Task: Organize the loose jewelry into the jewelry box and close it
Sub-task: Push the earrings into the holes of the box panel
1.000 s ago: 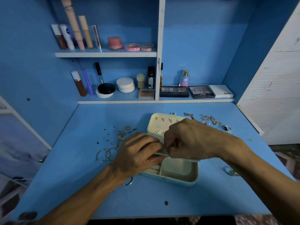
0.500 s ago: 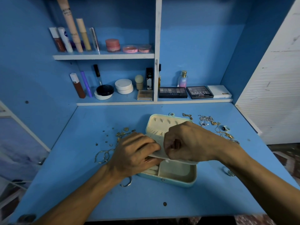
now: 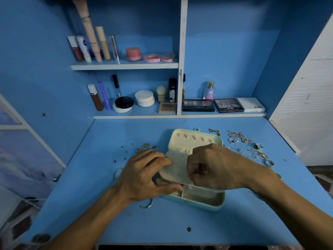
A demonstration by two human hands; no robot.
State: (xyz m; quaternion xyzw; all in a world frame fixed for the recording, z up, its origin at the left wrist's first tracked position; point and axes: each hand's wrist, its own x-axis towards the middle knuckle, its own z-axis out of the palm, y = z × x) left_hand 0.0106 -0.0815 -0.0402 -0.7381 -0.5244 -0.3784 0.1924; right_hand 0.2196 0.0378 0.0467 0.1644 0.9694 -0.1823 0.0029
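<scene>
A pale teal jewelry box (image 3: 203,204) lies open in the middle of the blue desk, its cream lid (image 3: 196,139) folded back. A cream perforated earring panel (image 3: 177,166) is raised over the tray. My left hand (image 3: 144,177) pinches the panel's left edge. My right hand (image 3: 216,168) is curled in a fist against the panel's right side; what its fingertips pinch is hidden. Loose chains and rings (image 3: 250,148) lie right of the box. Small gold pieces (image 3: 144,148) and bangles (image 3: 117,173) lie left, and a ring (image 3: 146,205) sits under my left wrist.
Two shelves at the back hold cosmetics: tubes (image 3: 93,46), pink jars (image 3: 133,54), compacts (image 3: 144,98), eyeshadow palettes (image 3: 228,105) and a perfume bottle (image 3: 210,91). A small dark bead (image 3: 188,229) lies near the desk's front edge. A white panel (image 3: 310,109) stands at the right.
Both hands stay on the earring panel; my left fingers have shifted slightly along its edge. The view has tilted down a little.
</scene>
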